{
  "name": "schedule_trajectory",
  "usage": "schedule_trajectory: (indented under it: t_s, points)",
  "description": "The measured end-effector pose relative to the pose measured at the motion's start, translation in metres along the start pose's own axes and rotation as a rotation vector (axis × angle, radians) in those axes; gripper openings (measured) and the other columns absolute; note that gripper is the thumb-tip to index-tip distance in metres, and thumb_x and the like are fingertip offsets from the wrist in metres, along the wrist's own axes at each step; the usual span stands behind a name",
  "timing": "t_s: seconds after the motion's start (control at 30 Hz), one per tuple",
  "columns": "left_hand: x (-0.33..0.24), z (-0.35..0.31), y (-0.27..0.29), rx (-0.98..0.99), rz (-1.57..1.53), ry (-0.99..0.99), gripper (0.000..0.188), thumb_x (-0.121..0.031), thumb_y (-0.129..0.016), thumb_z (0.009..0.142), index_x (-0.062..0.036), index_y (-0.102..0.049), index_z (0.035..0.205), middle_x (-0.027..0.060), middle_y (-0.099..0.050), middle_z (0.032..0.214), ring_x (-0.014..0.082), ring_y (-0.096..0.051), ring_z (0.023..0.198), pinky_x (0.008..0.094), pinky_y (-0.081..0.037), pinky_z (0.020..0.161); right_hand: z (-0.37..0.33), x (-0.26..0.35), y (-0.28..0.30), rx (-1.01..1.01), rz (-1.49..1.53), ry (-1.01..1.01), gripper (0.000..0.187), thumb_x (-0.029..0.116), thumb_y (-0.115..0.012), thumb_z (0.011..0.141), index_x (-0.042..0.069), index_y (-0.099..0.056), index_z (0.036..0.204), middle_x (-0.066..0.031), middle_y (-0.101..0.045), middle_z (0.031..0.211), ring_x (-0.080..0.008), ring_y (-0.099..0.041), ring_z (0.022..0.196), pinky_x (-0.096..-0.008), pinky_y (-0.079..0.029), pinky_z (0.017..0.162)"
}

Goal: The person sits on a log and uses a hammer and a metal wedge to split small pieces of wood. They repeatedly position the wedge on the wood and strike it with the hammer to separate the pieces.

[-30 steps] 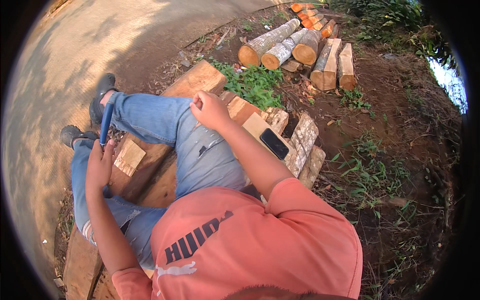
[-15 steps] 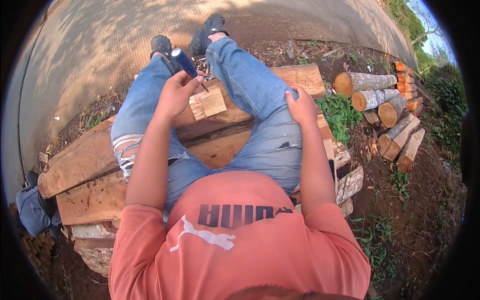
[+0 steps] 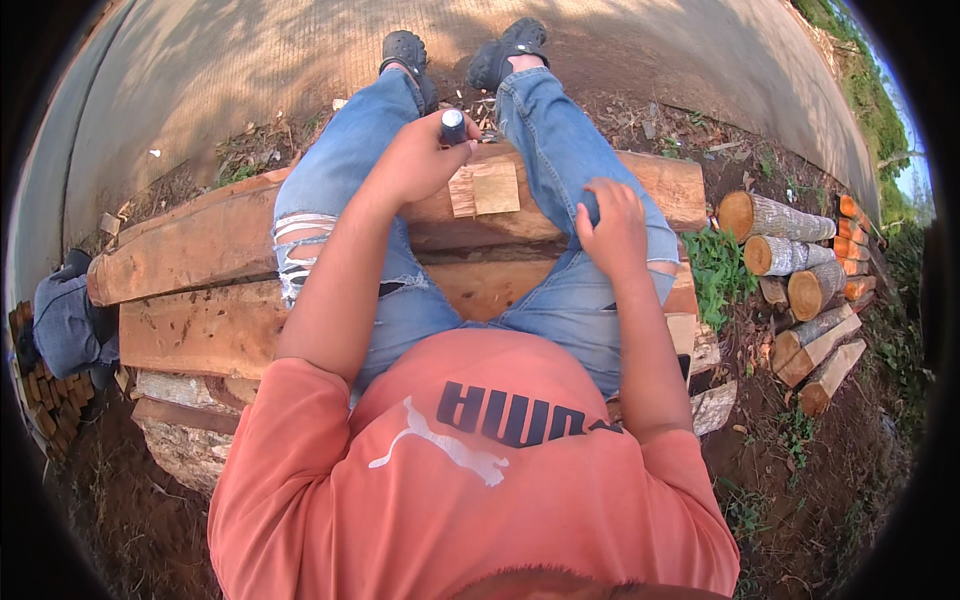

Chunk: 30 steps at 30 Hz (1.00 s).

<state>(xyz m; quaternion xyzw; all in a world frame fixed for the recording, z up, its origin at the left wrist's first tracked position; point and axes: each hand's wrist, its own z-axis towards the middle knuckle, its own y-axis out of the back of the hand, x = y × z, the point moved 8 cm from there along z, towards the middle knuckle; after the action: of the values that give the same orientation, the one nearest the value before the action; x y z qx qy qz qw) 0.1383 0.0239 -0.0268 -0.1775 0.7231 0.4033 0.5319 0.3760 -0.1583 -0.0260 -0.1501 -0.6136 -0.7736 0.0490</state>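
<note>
My left hand is closed around a blue-handled tool with a silver end cap. The handle's end faces up, and my fingers and the foreshortening hide the shaft. Just beside that hand, a small pale square of wood lies on the rounded wooden beam between my legs, with a second light strip along its left edge. My right hand lies on my right thigh near the knee, thumb apart from the fingers. Under its palm the denim is dark with shadow.
Stacked timbers run to the left beneath me. Cut logs lie at the right beyond green weeds. A blue-grey cloth hangs at the far left. Ahead of my shoes runs a concrete pavement.
My view has shifted, so the scene sits further right. The tool's handle, earlier leaning with a thin shaft showing, now points up at me. My right hand has loosened and lifted slightly on the thigh.
</note>
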Motion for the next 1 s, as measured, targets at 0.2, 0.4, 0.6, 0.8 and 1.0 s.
schedule_trajectory:
  t_s: [0.2,0.4,0.6,0.8,1.0]
  points:
    - [-0.036,-0.007,0.026,0.001,0.008,-0.071,0.016,-0.014,-0.073,0.102,-0.0032,-0.071,0.114,0.0024,-0.074,0.100,0.0117,-0.067,0.096,0.0318,-0.054,0.088,0.014,0.088,-0.087,0.104,-0.042,0.298,0.059,0.026,-0.084,0.085,0.006,-0.062,0.136,-0.0161,-0.057,0.147,-0.0356,-0.052,0.139,-0.0504,-0.038,0.120]
    - [-0.019,-0.024,0.038,-0.151,-0.084,-0.032,0.018,-0.019,-0.075,0.102,-0.0037,-0.071,0.110,0.0005,-0.073,0.097,0.0104,-0.064,0.090,0.0303,-0.053,0.082,0.025,0.072,-0.107,0.136,-0.064,0.108,0.073,0.036,-0.089,0.081,0.004,-0.059,0.139,-0.0175,-0.056,0.141,-0.0366,-0.051,0.137,-0.0509,-0.036,0.123]
    - [-0.010,-0.028,0.025,-0.257,-0.090,-0.008,0.021,-0.023,-0.077,0.102,-0.0035,-0.069,0.107,0.0013,-0.071,0.093,0.0106,-0.062,0.087,0.0302,-0.051,0.079,0.020,0.064,-0.104,0.143,0.011,0.080,0.076,0.036,-0.092,0.078,0.003,-0.058,0.139,-0.0182,-0.056,0.135,-0.0385,-0.052,0.136,-0.0510,-0.035,0.125]
    - [-0.009,-0.019,0.009,-0.268,-0.019,-0.029,0.020,-0.021,-0.078,0.101,-0.0036,-0.069,0.106,0.0035,-0.072,0.093,0.0113,-0.064,0.088,0.0307,-0.052,0.080,0.013,0.057,-0.109,0.103,0.012,0.076,0.075,0.033,-0.092,0.079,0.005,-0.058,0.139,-0.0186,-0.054,0.140,-0.0397,-0.049,0.142,-0.0502,-0.033,0.127]
    - [-0.006,-0.011,-0.013,-0.275,-0.008,-0.074,0.016,-0.016,-0.077,0.101,-0.0025,-0.068,0.105,0.0070,-0.075,0.091,0.0129,-0.069,0.084,0.0320,-0.056,0.078,0.012,0.057,-0.108,0.145,0.057,0.043,0.076,0.029,-0.092,0.078,0.005,-0.058,0.141,-0.0188,-0.053,0.141,-0.0402,-0.049,0.142,-0.0503,-0.032,0.128]
